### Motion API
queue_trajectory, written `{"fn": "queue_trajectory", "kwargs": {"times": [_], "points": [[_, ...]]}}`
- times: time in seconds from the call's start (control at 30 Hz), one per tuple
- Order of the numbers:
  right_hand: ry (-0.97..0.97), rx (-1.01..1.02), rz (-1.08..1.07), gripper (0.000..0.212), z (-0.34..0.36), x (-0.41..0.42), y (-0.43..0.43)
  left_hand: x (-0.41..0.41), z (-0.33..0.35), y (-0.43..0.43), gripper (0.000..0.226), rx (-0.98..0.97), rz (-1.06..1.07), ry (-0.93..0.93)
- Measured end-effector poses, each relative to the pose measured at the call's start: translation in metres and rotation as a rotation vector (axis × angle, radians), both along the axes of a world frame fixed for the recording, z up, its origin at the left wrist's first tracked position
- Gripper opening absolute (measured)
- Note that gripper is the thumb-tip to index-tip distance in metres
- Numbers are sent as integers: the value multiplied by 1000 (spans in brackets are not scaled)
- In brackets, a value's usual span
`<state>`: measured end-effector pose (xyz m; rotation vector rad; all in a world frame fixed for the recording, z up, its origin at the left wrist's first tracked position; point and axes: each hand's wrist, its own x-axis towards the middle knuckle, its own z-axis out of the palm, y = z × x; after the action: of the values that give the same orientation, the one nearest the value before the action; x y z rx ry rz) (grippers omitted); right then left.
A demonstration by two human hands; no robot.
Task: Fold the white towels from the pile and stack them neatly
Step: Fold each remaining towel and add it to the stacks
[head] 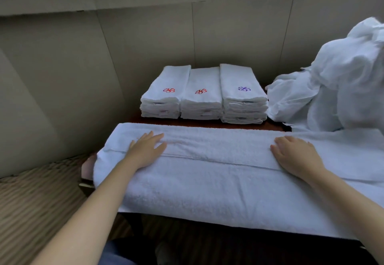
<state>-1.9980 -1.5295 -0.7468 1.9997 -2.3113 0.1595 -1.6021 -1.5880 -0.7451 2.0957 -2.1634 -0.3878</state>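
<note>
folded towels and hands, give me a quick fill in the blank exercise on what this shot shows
1. Behind the long towel stand ____ stacks of folded towels.
2. The embroidered mark on the rightmost stack is ____, not red.
3. The left hand and right hand both lie ____ on the long towel.
4. The unfolded pile sits to the ____ of the stacks.

Missing words: three; purple; flat; right

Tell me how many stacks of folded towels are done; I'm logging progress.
3, side by side at the table's back: left stack and middle stack with red emblems, right stack with a blue emblem. None seem hidden.
</note>
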Motion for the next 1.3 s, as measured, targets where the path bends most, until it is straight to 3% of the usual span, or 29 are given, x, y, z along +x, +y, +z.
{"fn": "queue_trajectory", "kwargs": {"times": [0.07,0.17,0.23,0.33,0.43,0.57,0.7,0.73,0.8,0.87,0.93,0.97,1.03,1.1,1.23,1.3], "points": [[111,-178,190,24,7,19,10,17,3,7,57,56,120,-26],[16,-309,668,13,14,68,42,47,5,24,55,60,300,-106],[64,-233,879,27,10,100,68,66,7,36,51,45,387,-126],[207,-117,983,63,-3,122,95,93,12,50,49,28,462,-54],[274,-186,970,80,-5,128,100,110,22,60,49,22,479,-66],[139,-173,933,59,4,130,93,120,33,66,60,66,470,-22],[58,-44,700,63,11,129,83,121,47,75,86,251,381,417],[30,-36,648,63,15,127,79,122,50,76,83,278,338,458],[-53,12,561,55,26,121,71,126,54,74,57,270,262,606],[-151,103,476,36,41,108,62,131,58,71,39,230,256,938],[-211,164,397,23,57,90,46,135,61,69,43,174,266,1256],[-229,157,371,24,65,80,36,136,61,67,50,149,255,1317],[-278,74,344,20,77,65,14,134,60,61,64,109,213,1259],[-331,-4,337,32,84,59,-11,128,55,52,65,32,193,1123],[-307,18,321,42,73,67,-62,111,53,34,11,-129,243,852],[-256,92,298,38,53,71,-83,107,54,23,15,-115,293,847]]}}
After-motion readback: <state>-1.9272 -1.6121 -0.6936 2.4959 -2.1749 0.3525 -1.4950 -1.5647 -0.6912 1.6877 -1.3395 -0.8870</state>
